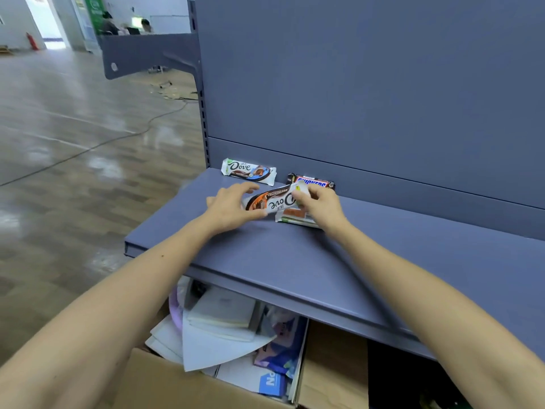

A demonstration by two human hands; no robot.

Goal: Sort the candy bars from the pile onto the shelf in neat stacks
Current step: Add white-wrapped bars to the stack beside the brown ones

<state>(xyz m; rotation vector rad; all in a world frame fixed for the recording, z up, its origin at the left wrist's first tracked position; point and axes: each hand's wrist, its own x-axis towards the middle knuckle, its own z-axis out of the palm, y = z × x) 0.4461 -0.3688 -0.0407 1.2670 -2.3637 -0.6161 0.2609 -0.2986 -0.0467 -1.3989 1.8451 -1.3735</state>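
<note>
Dove bar (272,202) ends pinched by left hand (233,206), right hand (323,206) fingers (299,197)

Site reads to me as a shop mock-up inside a large open hall. Evidence: blue-grey metal retail shelf (295,261), back panel (368,84), slotted upright (203,113), wrapped candy bars (249,171) near the shelf's back edge. Past its left edge I see glossy floor (59,128), a trailing cable (118,138), people (109,24) seated far off.

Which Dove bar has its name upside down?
The orange-brown Dove bar held between the left hand and right hand. The blue-marked Dove bar at the back of the shelf reads the right way up and lies untouched.
</note>
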